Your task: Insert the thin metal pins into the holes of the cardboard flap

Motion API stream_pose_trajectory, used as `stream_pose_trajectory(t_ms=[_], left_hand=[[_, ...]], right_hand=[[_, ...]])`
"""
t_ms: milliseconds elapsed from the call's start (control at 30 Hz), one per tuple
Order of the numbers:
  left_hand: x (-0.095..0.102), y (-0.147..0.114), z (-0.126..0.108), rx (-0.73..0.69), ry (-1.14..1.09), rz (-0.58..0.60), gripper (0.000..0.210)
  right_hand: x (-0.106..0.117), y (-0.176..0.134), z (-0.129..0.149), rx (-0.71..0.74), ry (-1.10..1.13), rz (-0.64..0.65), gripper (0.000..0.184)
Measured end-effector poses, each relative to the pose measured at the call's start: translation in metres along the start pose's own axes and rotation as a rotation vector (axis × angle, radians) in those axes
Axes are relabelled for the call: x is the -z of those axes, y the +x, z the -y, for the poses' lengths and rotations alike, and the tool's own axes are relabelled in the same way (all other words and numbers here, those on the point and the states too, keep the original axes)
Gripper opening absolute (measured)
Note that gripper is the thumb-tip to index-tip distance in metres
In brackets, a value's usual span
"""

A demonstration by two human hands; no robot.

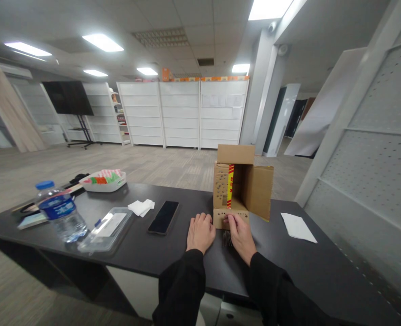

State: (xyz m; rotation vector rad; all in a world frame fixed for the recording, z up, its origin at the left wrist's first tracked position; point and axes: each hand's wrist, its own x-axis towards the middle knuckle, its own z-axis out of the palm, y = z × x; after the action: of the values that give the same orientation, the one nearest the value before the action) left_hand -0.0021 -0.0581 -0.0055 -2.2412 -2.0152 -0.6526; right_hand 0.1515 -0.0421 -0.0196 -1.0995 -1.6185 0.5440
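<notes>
An opened cardboard box (pixel 221 185) stands on the dark table, its flaps spread and its inside facing me. Small dark holes or studs dot its left flap and run in a row along the front flap (pixel 217 222). My right hand (pixel 241 234) is at that front flap, thumb and fingers pinched together; whatever is between the fingertips is too small to make out. Just below lies a bunch of thin dark metal pieces (pixel 226 239), like nails or screws. My left hand (pixel 201 232) rests on the table left of the box, fingers slightly bent, holding nothing visible.
Left of my hands lie a phone (pixel 164 217), crumpled white tissue (pixel 141 207), a clear plastic case (pixel 110 228) and a water bottle (pixel 62 213). A white basket (pixel 103 184) sits at the back left. A white paper (pixel 298 227) lies at right, near a perforated panel (pixel 373 181).
</notes>
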Motion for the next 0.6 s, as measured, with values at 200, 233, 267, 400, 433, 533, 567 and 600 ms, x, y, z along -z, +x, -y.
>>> stream_pose_trajectory(t_ms=[200, 233, 267, 400, 433, 533, 567, 600], left_hand=[[0.002, 0.0, 0.0, 0.004, -0.004, 0.009, 0.012], [0.002, 0.0, -0.001, 0.004, -0.006, 0.01, 0.012], [0.002, 0.0, -0.001, 0.002, -0.009, 0.008, 0.012], [0.002, 0.0, -0.001, 0.006, -0.012, -0.001, 0.012], [0.002, 0.0, -0.001, 0.008, -0.012, 0.001, 0.012], [0.001, 0.0, -0.001, 0.015, -0.01, 0.01, 0.012], [0.001, 0.0, -0.001, 0.015, -0.01, 0.01, 0.012], [0.001, 0.0, -0.001, 0.013, -0.011, 0.009, 0.012]], right_hand=[[-0.003, 0.014, -0.001, -0.001, 0.022, -0.051, 0.042], [-0.003, 0.015, -0.001, 0.003, 0.017, -0.051, 0.041], [-0.003, 0.016, -0.001, 0.008, 0.012, -0.049, 0.041], [-0.005, 0.018, -0.001, 0.021, -0.023, -0.047, 0.04], [-0.005, 0.018, -0.002, 0.024, -0.036, -0.045, 0.039], [-0.007, 0.018, -0.004, 0.038, -0.067, -0.031, 0.038], [-0.007, 0.018, -0.005, 0.043, -0.073, -0.025, 0.037], [-0.007, 0.018, -0.006, 0.049, -0.078, -0.019, 0.036]])
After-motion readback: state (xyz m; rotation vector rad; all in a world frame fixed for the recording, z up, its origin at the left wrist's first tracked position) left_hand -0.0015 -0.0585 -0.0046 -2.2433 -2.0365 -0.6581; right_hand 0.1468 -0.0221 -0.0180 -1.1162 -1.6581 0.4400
